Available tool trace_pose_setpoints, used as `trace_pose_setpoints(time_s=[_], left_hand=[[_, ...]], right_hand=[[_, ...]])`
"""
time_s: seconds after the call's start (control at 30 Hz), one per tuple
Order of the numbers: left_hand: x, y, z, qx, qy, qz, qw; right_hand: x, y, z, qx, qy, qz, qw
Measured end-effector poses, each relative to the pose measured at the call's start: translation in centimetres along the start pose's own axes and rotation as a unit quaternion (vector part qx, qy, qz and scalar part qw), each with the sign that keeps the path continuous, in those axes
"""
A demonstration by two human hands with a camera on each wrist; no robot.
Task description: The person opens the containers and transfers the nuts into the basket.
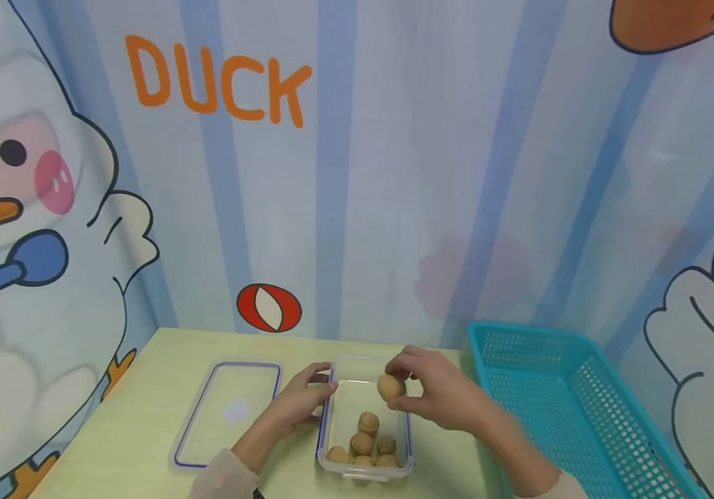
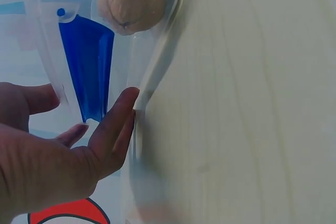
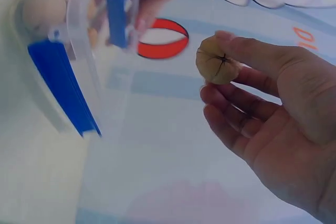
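Note:
My right hand (image 1: 434,391) pinches a walnut (image 1: 389,387) between thumb and fingers, above the right side of a clear plastic container (image 1: 403,423). The dark, star-like mark on the walnut's end shows in the right wrist view. At the container's left side is my left hand (image 1: 301,398), the thumb at the rim and the other fingers fairly straight along the outer wall. Beside those fingers a blue clip (image 2: 89,61) hangs unlatched. Several walnuts (image 1: 362,443) lie in the near half of the container, some stacked on others.
A clear lid (image 1: 195,443) with a blue seal lies on the table (image 1: 120,416) left of the container, a small white square (image 1: 236,411) on it. To the right stands a turquoise perforated basket (image 1: 631,416). A printed curtain (image 1: 388,173) hangs behind the table.

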State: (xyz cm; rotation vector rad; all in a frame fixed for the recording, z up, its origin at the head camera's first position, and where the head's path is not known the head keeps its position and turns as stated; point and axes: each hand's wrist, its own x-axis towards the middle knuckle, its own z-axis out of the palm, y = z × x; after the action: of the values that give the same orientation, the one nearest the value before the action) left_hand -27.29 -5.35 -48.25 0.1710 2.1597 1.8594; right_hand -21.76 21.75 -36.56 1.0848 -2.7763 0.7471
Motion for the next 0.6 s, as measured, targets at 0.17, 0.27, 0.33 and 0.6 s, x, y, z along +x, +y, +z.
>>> trace_pose_setpoints(time_s=[0.17,0.27,0.33,0.6], left_hand=[[0.0,0.0,-0.1,-0.008,-0.001,-0.003,1.0000],[-0.1,0.0,0.0,-0.008,-0.002,-0.004,1.0000],[-0.2,0.1,0.0,-0.008,-0.002,-0.004,1.0000],[-0.4,0.3,0.1,-0.009,0.005,-0.003,0.9999]], right_hand=[[-2.5,1.0,-2.4,0.022,0.044,0.016,0.999],[-4.2,2.1,-3.4,0.034,0.073,0.043,0.996],[-5.3,3.0,-3.8,0.043,0.098,0.068,0.992],[-8.7,6.8,-4.2,0.044,0.166,0.168,0.971]])
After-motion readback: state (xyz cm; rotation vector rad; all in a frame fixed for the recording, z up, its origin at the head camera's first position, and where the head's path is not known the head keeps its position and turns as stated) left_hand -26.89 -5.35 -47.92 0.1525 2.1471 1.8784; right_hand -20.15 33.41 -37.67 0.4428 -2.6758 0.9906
